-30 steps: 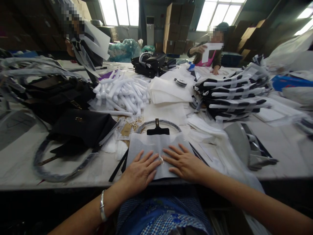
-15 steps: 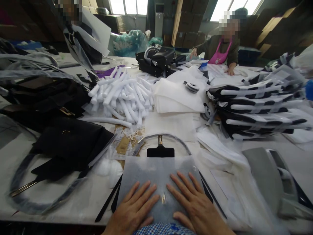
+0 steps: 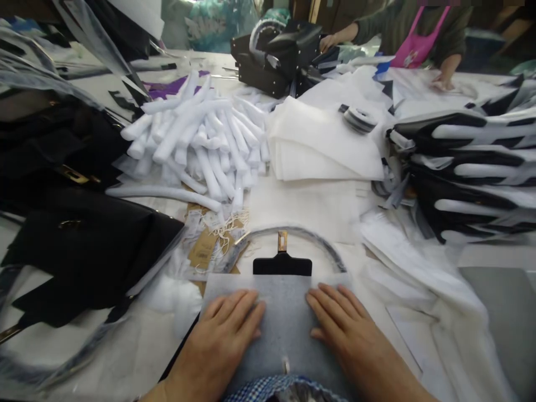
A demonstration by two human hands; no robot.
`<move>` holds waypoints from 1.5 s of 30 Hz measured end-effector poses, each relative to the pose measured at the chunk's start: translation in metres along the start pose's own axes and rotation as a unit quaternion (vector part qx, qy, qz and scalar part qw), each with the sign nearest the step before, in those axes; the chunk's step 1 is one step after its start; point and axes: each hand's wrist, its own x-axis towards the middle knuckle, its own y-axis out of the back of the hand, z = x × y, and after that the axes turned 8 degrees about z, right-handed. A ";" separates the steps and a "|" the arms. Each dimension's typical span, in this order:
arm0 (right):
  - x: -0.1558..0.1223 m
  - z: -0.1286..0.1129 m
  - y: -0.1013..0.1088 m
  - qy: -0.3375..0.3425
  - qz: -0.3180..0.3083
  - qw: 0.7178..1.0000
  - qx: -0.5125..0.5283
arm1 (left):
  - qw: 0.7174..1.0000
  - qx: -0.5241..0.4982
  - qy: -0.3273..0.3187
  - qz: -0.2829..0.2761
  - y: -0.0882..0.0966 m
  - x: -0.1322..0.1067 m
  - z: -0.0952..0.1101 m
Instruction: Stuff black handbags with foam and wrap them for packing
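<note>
A handbag lies flat in front of me, covered by a thin greyish-white sheet (image 3: 285, 324). Its black flap tab (image 3: 282, 266) with a gold clasp (image 3: 282, 241) sticks out past the sheet's far edge, and behind it curves a wrapped handle (image 3: 301, 231). My left hand (image 3: 230, 329) rests flat on the sheet's left part, fingers stretched forward. On the right part lies my right hand (image 3: 345, 324), also flat with fingers extended. Neither hand grips anything. A small metal piece (image 3: 286, 365) shows through or on the sheet between my wrists.
White foam tubes (image 3: 201, 134) are heaped ahead on the left, with tags and strings (image 3: 205, 248) nearer. Black handbags (image 3: 92, 240) lie left; wrapped bags (image 3: 473, 173) are stacked right. White sheets (image 3: 322, 145) carry a tape roll (image 3: 358, 119). A co-worker in a pink apron (image 3: 421, 39) stands across.
My view has tilted down and come closer. Both hands have slid toward the sheet's far edge and farther apart, still flat on it.
</note>
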 end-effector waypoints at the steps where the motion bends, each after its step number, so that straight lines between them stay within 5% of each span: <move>1: 0.001 0.000 -0.003 -0.004 0.000 1.000 0.000 | 1.000 0.007 0.000 -0.001 -0.002 0.001 -0.001; 8: 0.014 0.005 0.003 -0.004 0.003 0.998 0.059 | 0.999 -0.039 -0.005 -0.016 -0.002 -0.002 -0.011; 14: 0.025 0.012 0.025 -0.008 -0.010 0.988 0.155 | 0.992 -0.125 0.001 0.027 0.011 0.006 -0.014; 20: 0.033 0.019 0.028 -0.073 -0.064 0.964 0.247 | 0.974 -0.218 0.032 -0.048 0.010 0.015 -0.021; 27: 0.041 0.014 -0.010 -0.103 -0.150 0.977 0.109 | 0.992 -0.076 0.054 -0.080 -0.015 0.017 -0.015; 31: 0.038 0.008 -0.013 -0.053 -0.085 0.993 0.055 | 0.997 -0.021 0.019 -0.071 -0.019 0.016 -0.008; 34: 0.036 0.004 -0.007 0.005 0.003 0.998 0.063 | 1.000 -0.008 -0.014 -0.013 -0.017 0.017 0.003; 38: 0.020 -0.004 -0.003 0.028 0.005 0.994 0.105 | 0.997 -0.030 -0.055 0.051 -0.016 0.013 0.017; 45: -0.016 -0.022 0.007 0.009 -0.092 0.994 0.063 | 0.997 -0.037 -0.051 -0.049 -0.004 -0.013 0.034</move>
